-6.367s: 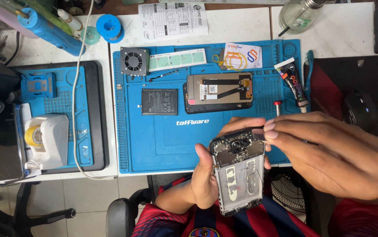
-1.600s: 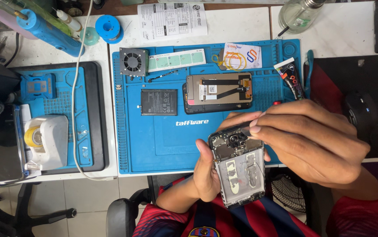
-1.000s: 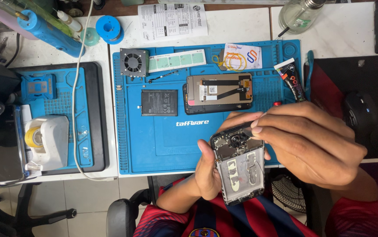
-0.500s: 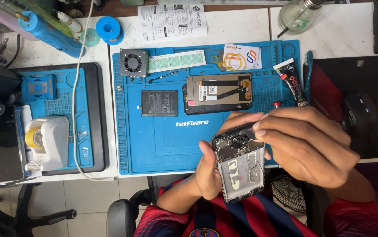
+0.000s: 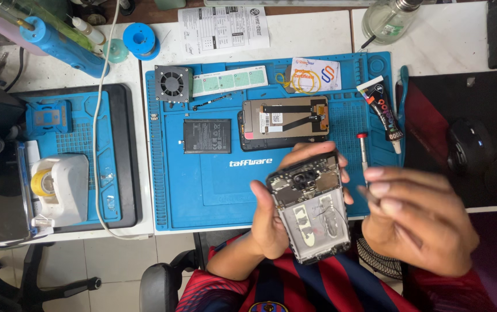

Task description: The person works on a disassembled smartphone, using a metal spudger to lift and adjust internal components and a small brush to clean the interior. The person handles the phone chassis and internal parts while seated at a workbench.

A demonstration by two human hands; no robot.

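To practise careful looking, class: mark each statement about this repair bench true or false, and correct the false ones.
1. The left hand holds the opened phone frame. True.
2. The right hand grips the black mouse. False: the two are apart.
3. The battery lies on the blue mat. True.
4. The small fan sits at the mat's near right corner. False: far left corner.

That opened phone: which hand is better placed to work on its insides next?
Probably the right hand: it hovers free beside the opened phone, fingers pinched, while the left hand grips the phone's edge and is occupied.
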